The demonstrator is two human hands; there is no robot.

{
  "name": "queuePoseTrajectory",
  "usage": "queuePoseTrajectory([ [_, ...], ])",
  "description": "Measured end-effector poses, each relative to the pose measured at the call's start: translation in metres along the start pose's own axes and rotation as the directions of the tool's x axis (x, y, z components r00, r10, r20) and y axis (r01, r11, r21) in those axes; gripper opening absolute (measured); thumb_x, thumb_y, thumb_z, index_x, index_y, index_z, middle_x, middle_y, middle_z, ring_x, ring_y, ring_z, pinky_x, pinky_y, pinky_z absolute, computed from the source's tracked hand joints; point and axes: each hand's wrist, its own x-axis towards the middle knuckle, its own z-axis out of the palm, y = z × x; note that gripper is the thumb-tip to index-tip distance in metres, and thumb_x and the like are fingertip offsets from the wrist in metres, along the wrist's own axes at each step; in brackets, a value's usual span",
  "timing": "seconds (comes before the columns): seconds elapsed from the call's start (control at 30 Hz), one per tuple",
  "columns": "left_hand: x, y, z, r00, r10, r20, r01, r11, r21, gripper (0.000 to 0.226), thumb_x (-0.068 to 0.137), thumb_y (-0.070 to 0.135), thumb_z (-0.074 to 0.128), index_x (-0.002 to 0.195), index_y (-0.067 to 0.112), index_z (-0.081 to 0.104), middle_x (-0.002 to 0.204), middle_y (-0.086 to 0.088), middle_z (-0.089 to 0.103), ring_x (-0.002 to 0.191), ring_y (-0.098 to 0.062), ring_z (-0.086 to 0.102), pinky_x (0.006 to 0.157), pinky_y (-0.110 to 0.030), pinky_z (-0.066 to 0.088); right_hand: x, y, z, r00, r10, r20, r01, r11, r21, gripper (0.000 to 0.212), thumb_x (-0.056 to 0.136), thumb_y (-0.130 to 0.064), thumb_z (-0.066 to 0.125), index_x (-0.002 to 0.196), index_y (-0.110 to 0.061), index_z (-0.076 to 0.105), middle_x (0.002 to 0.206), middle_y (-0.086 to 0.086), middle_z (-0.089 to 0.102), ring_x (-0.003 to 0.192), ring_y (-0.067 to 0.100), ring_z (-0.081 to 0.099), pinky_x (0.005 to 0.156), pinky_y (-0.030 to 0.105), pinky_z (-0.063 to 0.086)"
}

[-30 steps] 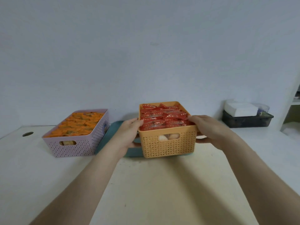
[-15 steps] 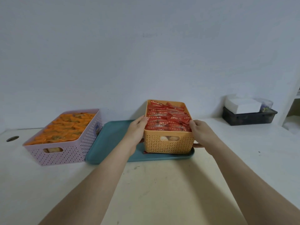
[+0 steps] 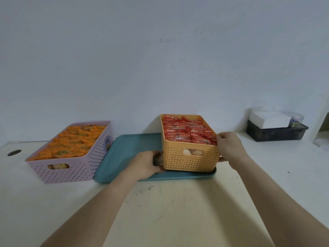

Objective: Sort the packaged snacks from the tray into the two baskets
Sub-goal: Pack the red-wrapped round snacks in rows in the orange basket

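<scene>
An orange basket full of red snack packets stands on the right part of a teal tray. My right hand grips the basket's right rim. My left hand is low at the basket's left bottom corner, fingers touching its side and resting on the tray. Left of the tray sits a pink basket filled with orange snack packets. The bare part of the tray holds no packets.
A dark bin with a white box on it stands at the back right near the wall. A round hole is in the white table at the far left.
The orange basket went from held above the table to resting on the tray's right side. My left hand slid from its upper rim down to its bottom left corner.
</scene>
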Motion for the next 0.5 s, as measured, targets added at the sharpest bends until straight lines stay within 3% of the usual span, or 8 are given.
queuePoseTrajectory([
  [0.07,0.000,-0.015,-0.009,0.998,0.025,-0.051,-0.010,0.961,0.276,0.049,0.083,0.044,0.067,0.127,0.028,0.051,0.118,0.001,0.066,0.104,-0.022,0.062,0.084,-0.037,0.052,-0.001,0.002,0.000,1.000,-0.016,-0.006,0.016,1.000,0.007,0.033,0.100,-0.019,0.035,0.093,-0.008,0.065,0.094,0.014,0.069,0.081,0.033,0.068,0.066,0.051,0.061],
  [0.13,-0.001,-0.032,-0.023,0.991,0.046,-0.124,0.005,0.925,0.380,0.039,0.094,0.037,0.052,0.130,0.024,0.042,0.114,-0.010,0.067,0.098,-0.031,0.063,0.079,-0.041,0.052,-0.004,0.002,0.000,0.999,-0.041,-0.012,0.041,0.999,-0.018,0.033,0.099,-0.019,0.036,0.092,-0.008,0.066,0.092,0.013,0.069,0.078,0.033,0.068,0.064,0.050,0.061],
  [0.23,-0.006,-0.043,-0.049,0.919,0.004,-0.395,0.078,0.978,0.191,0.029,0.100,0.036,0.038,0.119,0.016,0.047,0.103,-0.017,0.067,0.092,-0.037,0.064,0.073,-0.041,0.049,-0.011,0.001,0.005,0.995,-0.098,0.002,0.098,0.991,-0.090,0.032,0.098,-0.020,0.036,0.091,-0.009,0.065,0.088,0.011,0.068,0.075,0.031,0.068,0.065,0.049,0.061],
  [0.33,0.003,-0.015,-0.083,0.782,-0.047,-0.621,-0.044,0.991,-0.130,0.035,0.100,0.036,0.039,0.116,0.009,0.054,0.107,-0.019,0.066,0.098,-0.039,0.062,0.078,-0.041,0.048,-0.017,-0.005,0.007,0.991,-0.125,0.041,0.130,0.984,-0.125,0.030,0.097,-0.020,0.036,0.092,-0.009,0.063,0.087,0.009,0.068,0.074,0.030,0.069,0.067,0.048,0.061],
  [0.43,0.034,0.021,-0.107,0.821,0.086,-0.564,-0.222,0.959,-0.178,0.030,0.099,0.034,0.039,0.116,0.016,0.056,0.104,-0.012,0.067,0.094,-0.032,0.064,0.084,-0.047,0.053,-0.015,-0.015,0.000,0.987,-0.083,0.134,0.102,0.984,-0.145,0.025,0.095,-0.025,0.041,0.095,-0.012,0.063,0.091,0.007,0.070,0.079,0.027,0.070,0.072,0.046,0.061],
  [0.5,0.047,0.037,-0.107,0.857,0.217,-0.468,-0.275,0.959,-0.060,0.030,0.100,0.029,0.040,0.120,0.016,0.057,0.107,-0.011,0.064,0.097,-0.029,0.062,0.087,-0.045,0.052,-0.015,-0.023,-0.005,0.978,-0.120,0.168,0.170,0.930,-0.326,0.029,0.093,-0.030,0.045,0.106,-0.014,0.064,0.106,0.007,0.071,0.093,0.026,0.067,0.085,0.045,0.057],
])
